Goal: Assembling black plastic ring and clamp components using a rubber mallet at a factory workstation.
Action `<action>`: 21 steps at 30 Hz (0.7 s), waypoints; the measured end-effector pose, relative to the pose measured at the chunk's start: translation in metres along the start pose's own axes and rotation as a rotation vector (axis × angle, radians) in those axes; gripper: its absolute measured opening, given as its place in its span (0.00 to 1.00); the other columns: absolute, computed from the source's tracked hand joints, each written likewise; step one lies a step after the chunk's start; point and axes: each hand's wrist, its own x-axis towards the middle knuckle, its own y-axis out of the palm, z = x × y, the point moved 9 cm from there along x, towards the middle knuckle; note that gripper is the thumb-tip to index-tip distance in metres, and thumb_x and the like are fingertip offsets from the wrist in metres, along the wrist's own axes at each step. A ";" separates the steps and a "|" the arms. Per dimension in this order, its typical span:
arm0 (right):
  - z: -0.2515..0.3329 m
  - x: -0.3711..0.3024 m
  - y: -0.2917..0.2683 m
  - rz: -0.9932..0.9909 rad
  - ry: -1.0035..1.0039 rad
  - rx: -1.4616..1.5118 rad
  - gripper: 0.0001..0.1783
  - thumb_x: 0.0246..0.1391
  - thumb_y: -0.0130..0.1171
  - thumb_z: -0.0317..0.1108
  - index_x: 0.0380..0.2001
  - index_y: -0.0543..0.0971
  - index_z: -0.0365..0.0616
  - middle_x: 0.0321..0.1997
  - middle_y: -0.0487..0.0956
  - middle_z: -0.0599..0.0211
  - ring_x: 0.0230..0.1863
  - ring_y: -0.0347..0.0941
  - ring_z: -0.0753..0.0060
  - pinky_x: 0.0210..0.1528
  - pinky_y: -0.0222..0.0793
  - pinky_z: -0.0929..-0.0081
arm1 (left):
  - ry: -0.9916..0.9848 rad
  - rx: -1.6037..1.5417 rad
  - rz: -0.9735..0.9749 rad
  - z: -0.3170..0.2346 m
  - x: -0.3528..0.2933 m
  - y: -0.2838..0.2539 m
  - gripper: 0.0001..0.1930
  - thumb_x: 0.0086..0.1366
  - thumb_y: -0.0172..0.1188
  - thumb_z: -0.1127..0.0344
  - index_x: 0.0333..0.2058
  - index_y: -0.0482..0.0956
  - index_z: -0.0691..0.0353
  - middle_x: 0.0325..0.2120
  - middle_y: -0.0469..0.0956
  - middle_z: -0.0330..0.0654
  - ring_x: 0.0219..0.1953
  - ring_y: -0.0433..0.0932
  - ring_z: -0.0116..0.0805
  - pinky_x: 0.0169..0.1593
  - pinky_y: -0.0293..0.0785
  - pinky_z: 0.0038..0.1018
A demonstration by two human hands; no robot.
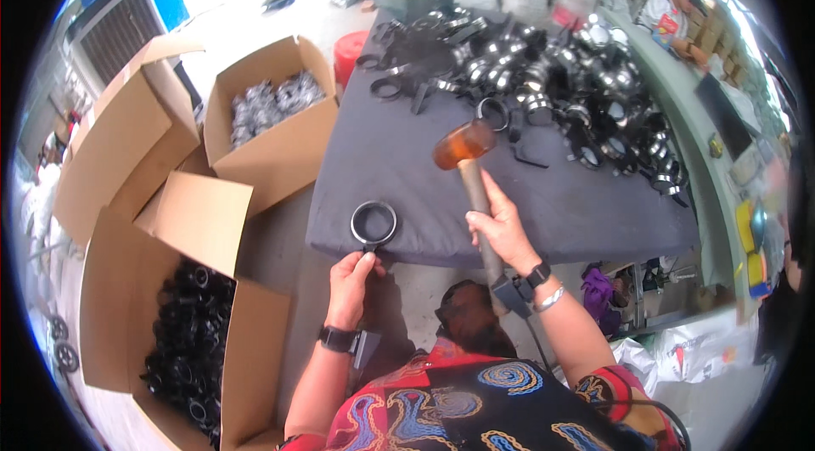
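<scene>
Cardboard boxes of black parts are sitting at lower left. Mid-frame, the left hand is pinching a black ring on the grey table; the right hand is gripping a hammer. Many loose pieces are waiting at upper right.

The left hand pinches a black ring clamp lying at the near edge of the dark-covered bench. The right hand grips a mallet with an amber head raised above the bench. A pile of clamps covers the far side, and open cardboard boxes stand to the left.
</scene>
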 end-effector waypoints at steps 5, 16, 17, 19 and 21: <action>0.006 -0.003 -0.002 -0.016 -0.066 -0.003 0.45 0.53 0.55 0.24 0.71 0.46 0.49 0.34 0.71 0.72 0.26 0.68 0.83 0.24 0.72 0.81 | 0.017 0.016 0.023 -0.005 -0.002 0.005 0.11 0.66 0.55 0.66 0.28 0.78 0.65 0.23 0.78 0.38 0.28 0.74 0.25 0.38 0.69 0.23; 0.005 -0.001 -0.004 -0.014 -0.094 -0.013 0.45 0.52 0.55 0.25 0.71 0.47 0.51 0.34 0.72 0.70 0.27 0.69 0.82 0.25 0.72 0.79 | 0.017 0.005 0.013 -0.005 0.001 0.004 0.10 0.66 0.55 0.67 0.28 0.77 0.66 0.22 0.77 0.40 0.27 0.75 0.28 0.36 0.68 0.23; 0.005 -0.001 -0.004 -0.006 -0.102 -0.009 0.45 0.52 0.55 0.26 0.70 0.47 0.50 0.34 0.72 0.70 0.27 0.69 0.82 0.25 0.73 0.79 | 0.026 0.002 0.015 -0.006 0.002 0.005 0.10 0.66 0.55 0.67 0.28 0.77 0.66 0.22 0.77 0.40 0.27 0.75 0.28 0.36 0.68 0.23; 0.004 0.000 -0.005 -0.012 -0.090 -0.018 0.45 0.52 0.55 0.26 0.70 0.47 0.50 0.35 0.72 0.69 0.27 0.70 0.82 0.26 0.73 0.79 | 0.023 -0.013 0.025 -0.006 0.002 0.007 0.10 0.66 0.55 0.67 0.28 0.77 0.66 0.22 0.77 0.41 0.27 0.75 0.28 0.35 0.68 0.23; 0.002 0.000 -0.003 -0.001 -0.078 -0.025 0.45 0.52 0.56 0.26 0.70 0.47 0.49 0.36 0.72 0.69 0.27 0.70 0.82 0.26 0.73 0.78 | 0.024 -0.032 0.019 -0.007 0.001 0.006 0.10 0.66 0.55 0.67 0.28 0.77 0.66 0.22 0.77 0.41 0.27 0.75 0.28 0.35 0.68 0.23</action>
